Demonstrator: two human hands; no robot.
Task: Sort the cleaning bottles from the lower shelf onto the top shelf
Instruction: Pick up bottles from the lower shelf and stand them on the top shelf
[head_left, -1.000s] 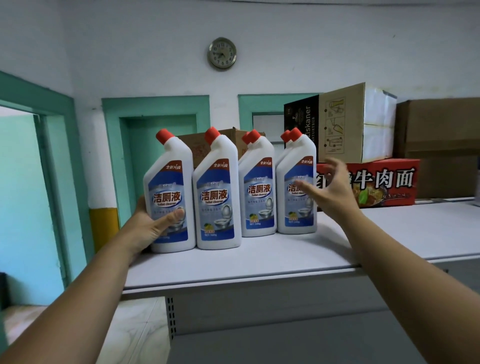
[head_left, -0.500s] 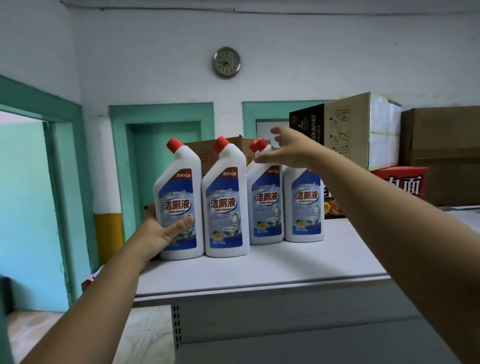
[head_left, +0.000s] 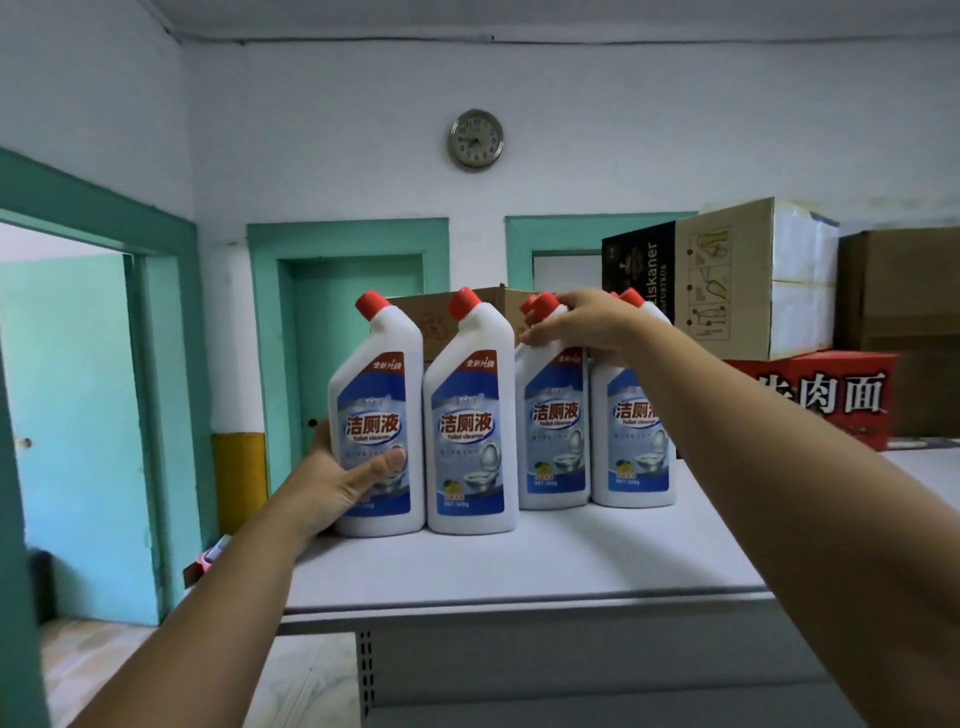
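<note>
Left hand: our left hand (head_left: 337, 483) grips the leftmost white plastic bottle (head_left: 376, 415), red-capped and blue-labelled, low on its body. The thumb lies across the label and the other fingers curl out of sight behind. We judge the low hold steadies it upright against its neighbour.
Right hand: our right hand (head_left: 576, 327) closes over the neck and shoulder of the third bottle (head_left: 553, 431), thumb at the shoulder, fingers bent by the red cap. A grip at the top likely serves to steer it into line.
Row: four bottles of the same make stand upright on the pale grey top shelf (head_left: 519, 566), running from 9 o'clock to 3 o'clock. The second bottle (head_left: 470, 415) touches the leftmost. The third and the fourth bottle (head_left: 631, 436) stand just beside each other, a little further back. Whether the third touches the second we cannot tell. Two more red caps peep out behind them, so a rear row seems begun.
Labels: all face us, probably for a tidy display.
Surroundings: at 2 o'clock a black-and-tan cardboard box (head_left: 727, 280) rests on a red printed carton (head_left: 831, 400), limiting room rightward. A round wall clock (head_left: 476, 138) hangs at 12 o'clock.
Progress: the lower shelf is out of view, so we cannot tell what remains.
</note>
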